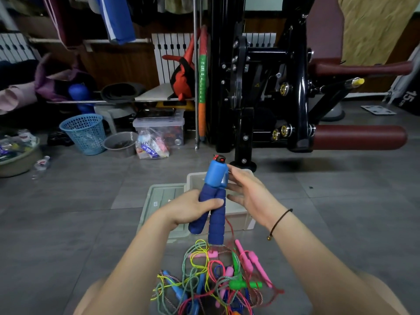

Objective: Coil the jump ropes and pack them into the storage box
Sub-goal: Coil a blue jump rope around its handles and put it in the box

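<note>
The messy rope pile (211, 280) lies on the floor (91, 212). The left hand (195, 208) squeezes two blue handles (217, 214) over the box (238, 220). The right hand (247, 192) is spread open, empty. The cord (230, 228) may snag in the pile.

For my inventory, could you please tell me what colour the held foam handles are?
The foam handles are dark blue (head view).
</note>
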A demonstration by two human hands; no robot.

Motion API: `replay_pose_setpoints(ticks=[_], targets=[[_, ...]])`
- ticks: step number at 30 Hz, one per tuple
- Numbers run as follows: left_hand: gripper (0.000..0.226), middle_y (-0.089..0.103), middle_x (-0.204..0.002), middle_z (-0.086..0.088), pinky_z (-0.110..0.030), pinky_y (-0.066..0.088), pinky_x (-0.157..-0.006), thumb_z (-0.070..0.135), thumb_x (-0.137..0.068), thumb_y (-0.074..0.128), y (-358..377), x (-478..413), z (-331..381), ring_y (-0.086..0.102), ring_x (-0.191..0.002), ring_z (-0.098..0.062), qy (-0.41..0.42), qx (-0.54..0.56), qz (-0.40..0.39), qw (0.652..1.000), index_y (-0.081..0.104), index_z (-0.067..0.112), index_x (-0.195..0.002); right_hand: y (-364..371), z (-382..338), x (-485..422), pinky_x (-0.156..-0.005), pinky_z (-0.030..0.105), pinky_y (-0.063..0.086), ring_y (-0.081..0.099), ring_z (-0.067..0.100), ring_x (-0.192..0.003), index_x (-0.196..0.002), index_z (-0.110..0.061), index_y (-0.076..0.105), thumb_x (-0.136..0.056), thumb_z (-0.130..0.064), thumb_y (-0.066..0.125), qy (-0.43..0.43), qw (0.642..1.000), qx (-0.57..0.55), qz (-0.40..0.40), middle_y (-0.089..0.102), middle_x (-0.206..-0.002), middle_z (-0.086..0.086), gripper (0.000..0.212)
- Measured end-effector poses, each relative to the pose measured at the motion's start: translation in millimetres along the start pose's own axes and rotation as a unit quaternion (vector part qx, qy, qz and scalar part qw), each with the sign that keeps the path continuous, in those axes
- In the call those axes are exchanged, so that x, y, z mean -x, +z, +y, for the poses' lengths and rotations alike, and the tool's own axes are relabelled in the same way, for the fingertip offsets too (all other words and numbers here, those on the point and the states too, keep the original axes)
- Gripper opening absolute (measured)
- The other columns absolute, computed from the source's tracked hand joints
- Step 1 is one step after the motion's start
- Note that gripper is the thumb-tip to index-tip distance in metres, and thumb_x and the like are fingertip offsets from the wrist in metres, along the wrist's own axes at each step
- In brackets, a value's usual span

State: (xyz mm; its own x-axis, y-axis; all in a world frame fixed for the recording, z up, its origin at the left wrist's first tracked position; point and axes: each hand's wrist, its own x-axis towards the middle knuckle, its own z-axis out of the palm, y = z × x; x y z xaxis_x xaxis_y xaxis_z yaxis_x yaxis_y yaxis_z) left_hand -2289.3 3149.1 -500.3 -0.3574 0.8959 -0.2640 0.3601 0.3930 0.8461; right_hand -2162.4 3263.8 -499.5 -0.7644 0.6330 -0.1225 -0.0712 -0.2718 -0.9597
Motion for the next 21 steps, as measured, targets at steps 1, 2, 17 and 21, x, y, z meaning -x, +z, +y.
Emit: replay_pose_setpoints(ticks=[1,2,17,21], targets=[[0.043,0.068,-0.107,-0.017,-0.035,0.050,-0.084,0.047,-0.083,0.062,1,-1,0,0.060,-0.086,-0.018,0.004,0.018,-0.004,1.000,0.065,0.009,-0.103,-2,0,0,-0.089,0.040,0.050,0.063,0.016,-0.091,-0.106,-0.024,0.061,-0.094,-0.031,0.051,0.000,1.000,-0.004,0.008,0.067,-0.097,-0.008,0.017],[0.037,0.069,-0.103,-0.015,-0.032,0.049,-0.080,0.042,-0.087,0.062,1,-1,1,0.059,-0.084,-0.016,0.007,0.039,-0.011,0.999,0.064,0.008,-0.103,-4,0,0,-0.086,0.042,0.053,0.062,0.018,-0.085,-0.105,-0.020,0.058,-0.091,-0.033,0.055,0.004,1.000,-0.004,0.020,0.063,-0.095,-0.003,0.019],[0.030,0.072,-0.098,-0.017,-0.043,0.052,-0.093,0.024,-0.080,0.071,26,7,9,0.069,-0.092,-0.027,-0.035,0.315,-0.177,0.932,0.062,0.007,-0.102,-1,-8,12,-0.077,0.038,0.058,0.068,0.027,-0.092,-0.116,0.006,0.057,-0.075,-0.016,0.062,-0.004,0.988,-0.139,-0.061,0.071,-0.098,0.015,0.047],[0.028,0.072,-0.091,-0.016,-0.037,0.056,-0.083,0.022,-0.077,0.069,26,7,11,0.071,-0.084,-0.023,-0.046,0.329,-0.170,0.928,0.063,0.004,-0.098,-1,-10,11,-0.084,0.040,0.056,0.068,0.025,-0.092,-0.111,0.003,0.061,-0.076,-0.018,0.064,-0.004,0.988,-0.157,-0.016,0.072,-0.100,0.011,0.040]])
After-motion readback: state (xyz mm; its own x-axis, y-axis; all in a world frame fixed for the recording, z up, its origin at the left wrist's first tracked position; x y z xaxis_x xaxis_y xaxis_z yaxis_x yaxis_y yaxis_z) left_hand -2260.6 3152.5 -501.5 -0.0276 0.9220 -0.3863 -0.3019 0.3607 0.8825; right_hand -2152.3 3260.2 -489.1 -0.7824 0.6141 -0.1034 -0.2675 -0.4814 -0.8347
